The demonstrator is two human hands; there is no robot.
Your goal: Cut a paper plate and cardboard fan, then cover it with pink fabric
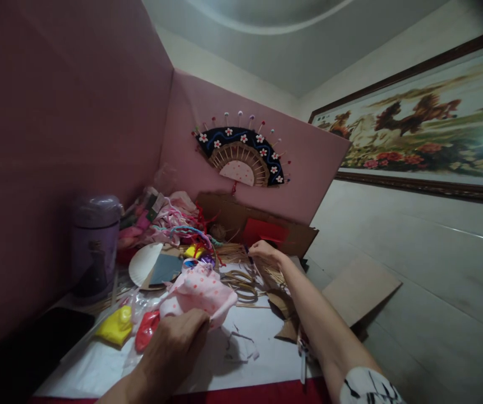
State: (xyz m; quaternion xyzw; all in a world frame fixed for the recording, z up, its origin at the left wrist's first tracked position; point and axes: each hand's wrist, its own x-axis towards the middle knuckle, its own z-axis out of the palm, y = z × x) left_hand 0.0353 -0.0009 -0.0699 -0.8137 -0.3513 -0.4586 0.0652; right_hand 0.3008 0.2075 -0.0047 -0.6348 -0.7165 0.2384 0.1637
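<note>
My left hand [177,342] is closed on the near edge of a pink dotted cloth [201,292] that lies bunched on the white table cover [241,370]. My right hand [265,252] reaches far forward, its fingers curled by a bundle of thin straw sticks [233,252] in front of a red card [265,231] and a brown cardboard piece [228,210]. What those fingers hold is too small to make out. Coiled straw rings [241,283] lie between the two hands.
A decorated fan [243,154] hangs on the pink board behind. A purple flask [95,244] stands at the left, with a paper plate [144,262], coloured cords [178,224], a yellow packet [117,325] and a red packet [146,330]. Cardboard sheets [361,287] lie right.
</note>
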